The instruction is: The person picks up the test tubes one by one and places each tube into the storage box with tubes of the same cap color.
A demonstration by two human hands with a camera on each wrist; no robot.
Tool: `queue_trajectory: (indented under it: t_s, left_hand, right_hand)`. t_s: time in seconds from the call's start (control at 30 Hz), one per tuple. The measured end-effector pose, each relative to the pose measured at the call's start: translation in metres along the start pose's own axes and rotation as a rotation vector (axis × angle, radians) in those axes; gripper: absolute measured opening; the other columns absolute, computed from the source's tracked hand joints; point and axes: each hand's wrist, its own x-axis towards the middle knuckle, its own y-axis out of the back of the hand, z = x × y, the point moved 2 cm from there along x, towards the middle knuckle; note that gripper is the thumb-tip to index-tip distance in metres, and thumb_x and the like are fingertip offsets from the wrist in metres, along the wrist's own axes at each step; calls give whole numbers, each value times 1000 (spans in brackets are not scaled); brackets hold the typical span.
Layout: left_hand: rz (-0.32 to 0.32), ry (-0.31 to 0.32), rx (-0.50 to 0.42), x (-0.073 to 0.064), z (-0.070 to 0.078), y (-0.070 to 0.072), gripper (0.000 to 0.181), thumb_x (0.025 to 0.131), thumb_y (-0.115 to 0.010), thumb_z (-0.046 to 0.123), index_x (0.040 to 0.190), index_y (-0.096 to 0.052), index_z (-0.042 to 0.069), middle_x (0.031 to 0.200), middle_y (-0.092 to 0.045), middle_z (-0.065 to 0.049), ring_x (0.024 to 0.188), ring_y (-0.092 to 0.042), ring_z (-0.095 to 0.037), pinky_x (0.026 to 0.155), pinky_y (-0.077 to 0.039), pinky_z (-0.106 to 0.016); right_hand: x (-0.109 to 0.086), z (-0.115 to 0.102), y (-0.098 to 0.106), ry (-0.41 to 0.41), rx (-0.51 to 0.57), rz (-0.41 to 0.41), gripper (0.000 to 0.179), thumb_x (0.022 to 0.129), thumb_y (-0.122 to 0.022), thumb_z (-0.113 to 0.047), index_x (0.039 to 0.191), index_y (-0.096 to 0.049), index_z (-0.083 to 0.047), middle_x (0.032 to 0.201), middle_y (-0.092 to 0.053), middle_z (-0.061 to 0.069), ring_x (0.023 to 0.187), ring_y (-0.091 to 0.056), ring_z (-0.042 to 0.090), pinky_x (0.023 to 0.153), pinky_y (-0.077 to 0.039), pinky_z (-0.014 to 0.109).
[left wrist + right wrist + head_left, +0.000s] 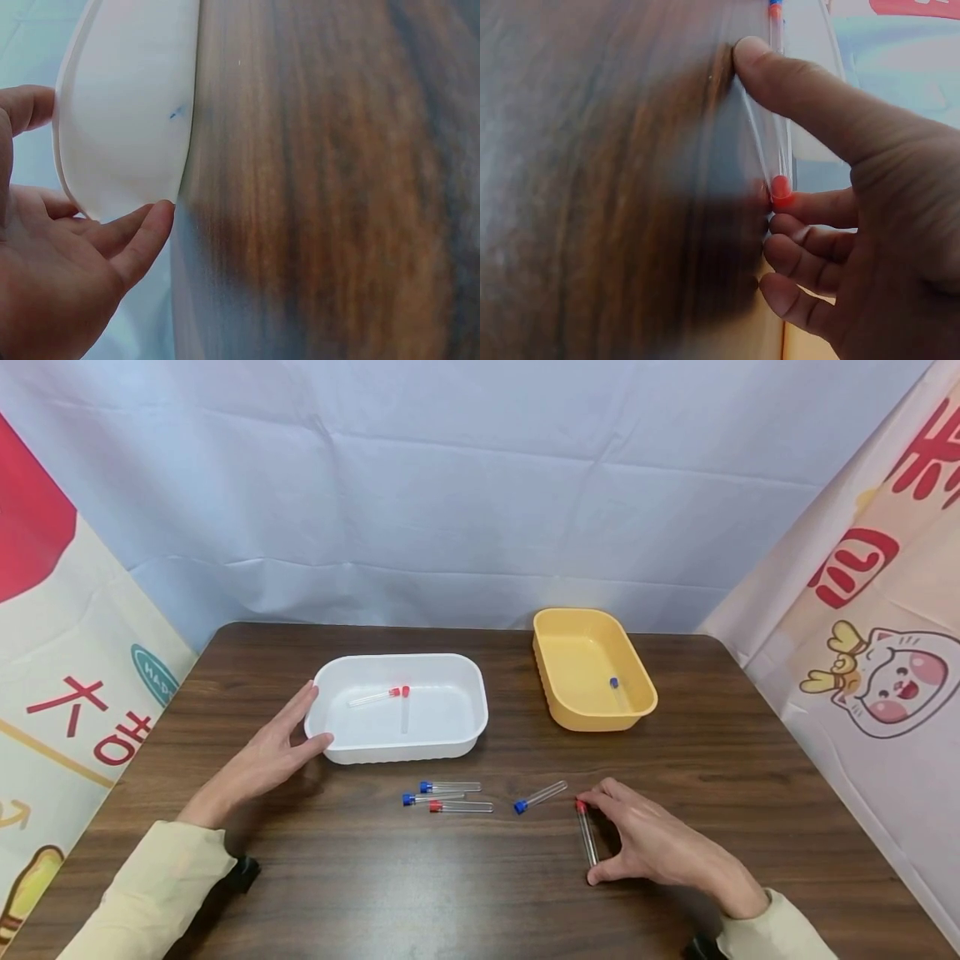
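Observation:
My right hand [652,839] pinches a red-capped test tube [587,835] end to end, forefinger at the cap and thumb at the clear end, low over the table. In the right wrist view its red cap [781,193] sits against the forefinger. My left hand [270,756] holds the near left corner of a white tray [397,752], thumb at the front rim and fingers along the left end. Two red-capped tubes [375,697] lie in that tray. A blue-capped tube [542,797] lies on the table just left of my right hand.
Between the hands, in front of the white tray, lie two blue-capped tubes [453,787] and a red-capped tube [462,807]. A yellow tray [592,724] stands at the back right with one blue-capped tube [615,683] inside. Behind the table hangs a pale cloth [465,510].

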Motion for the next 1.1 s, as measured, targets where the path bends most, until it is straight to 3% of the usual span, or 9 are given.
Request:
queue_trajectory:
  t_s: [0.33,0.57,0.9,1.1]
  left_hand:
    - [-1,-7,2,0,0,1,84,91,-54,48,151,-5,15,155,1,0,140,-6,-28,103,-18,-59]
    - [1,-13,7,0,0,1,84,91,-54,48,151,-6,15,156,0,-1,140,-7,-28,103,-19,-59]
    - [-1,-15,2,-1,2,1,84,91,-54,47,151,-6,14,155,0,0,140,-8,-28,103,-19,-58]
    - [-2,-12,0,-1,2,1,84,91,-54,48,151,-6,14,156,0,-1,140,-8,-28,103,-19,-58]
  right_hand:
    - [-3,5,6,22,90,39,79,59,-79,-58,120,-55,-15,103,-50,-11,88,-50,6,73,-44,24]
    - [-3,7,14,19,205,18,75,65,-80,-50,123,-51,-12,107,-51,-10,94,-52,11,77,-46,29]
    - [8,6,29,4,195,38,79,62,-82,-49,125,-50,-14,109,-52,-11,96,-54,10,82,-47,33]
    - [18,-2,40,54,188,62,78,63,-82,-48,125,-50,-14,107,-52,-12,95,-54,11,81,-47,33]
